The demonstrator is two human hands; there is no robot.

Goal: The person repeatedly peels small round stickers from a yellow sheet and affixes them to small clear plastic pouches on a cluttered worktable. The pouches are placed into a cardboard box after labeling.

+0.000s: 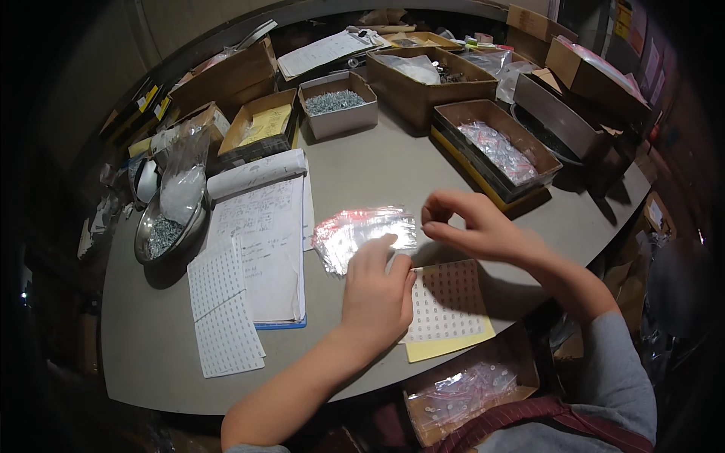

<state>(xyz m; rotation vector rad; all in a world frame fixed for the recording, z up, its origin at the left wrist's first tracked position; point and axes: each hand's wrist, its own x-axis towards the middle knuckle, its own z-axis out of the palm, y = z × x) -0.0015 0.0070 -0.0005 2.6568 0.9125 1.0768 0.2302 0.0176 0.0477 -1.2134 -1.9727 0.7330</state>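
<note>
Head view: your left hand [375,298] loosely flattened, fingers resting on fanned clear bags [351,228], between notebook [260,249] and right hand [479,230]. Right fingers curled, thumb near forefinger; can't tell if anything's pinched. Likely risks: uneven pressure scattering slick bags; your left palm dragging label sheet [451,306].

Grey sleeve [621,370], striped maroon strap [538,409]

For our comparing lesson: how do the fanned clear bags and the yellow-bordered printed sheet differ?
The clear bags overlap in a fan; the printed sheet looks straight-edged. The bags are glossy, with reddish streaks; the sheet is pale, with dark printed rows. Both rest on the table.
</note>
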